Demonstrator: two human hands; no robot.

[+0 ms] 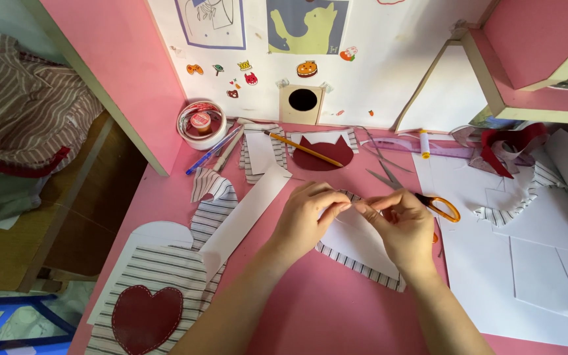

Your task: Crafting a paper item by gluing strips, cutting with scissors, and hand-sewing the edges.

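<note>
Pink filled the view: a pink-topped table [310, 315] set against a white wall stuck with small stickers, with white paper sheets [514, 263] spread along its right side. At lower left lay a striped fabric panel with a dark red heart stitched on it [149, 306]. At centre lay a striped fabric piece backed with white paper [363, 246], touching the table. The left hand [307, 220] and right hand [399, 223] met over its top edge, fingers closed in a pinch on that edge. Orange-handled scissors [428, 200] lay just beside the right hand. Holding the fold flat and even looked like the way to keep it neat.
</note>
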